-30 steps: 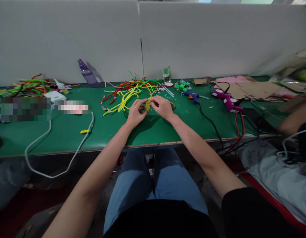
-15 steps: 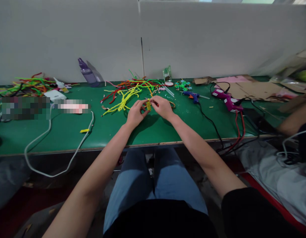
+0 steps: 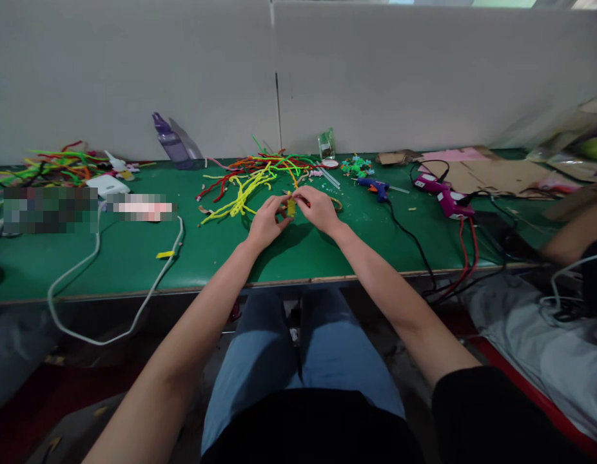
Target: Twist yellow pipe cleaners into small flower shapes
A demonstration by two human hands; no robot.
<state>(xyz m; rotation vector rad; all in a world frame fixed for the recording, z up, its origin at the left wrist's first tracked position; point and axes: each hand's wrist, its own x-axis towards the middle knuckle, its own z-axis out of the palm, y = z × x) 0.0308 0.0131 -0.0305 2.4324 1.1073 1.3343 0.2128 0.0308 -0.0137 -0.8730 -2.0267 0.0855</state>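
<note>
Over the middle of the green table (image 3: 134, 264), my left hand (image 3: 264, 222) and my right hand (image 3: 319, 209) meet with fingers pinched. Between them they hold a small coiled yellow pipe cleaner piece (image 3: 291, 206); a thin red stem pokes out beside my right fingers. Just behind my hands lies a loose pile of yellow, red, green and orange pipe cleaners (image 3: 253, 177).
A blue glue gun (image 3: 373, 187) and pink glue guns (image 3: 446, 200) with cables lie to the right, near cardboard sheets (image 3: 492, 173). A purple bottle (image 3: 170, 143), a white cable (image 3: 93, 258) and more pipe cleaners (image 3: 51, 164) sit left. Another person's arm (image 3: 574, 232) rests at far right.
My fingers have shifted slightly around the yellow coil, which sits a touch lower and more upright. Both arms stay in place.
</note>
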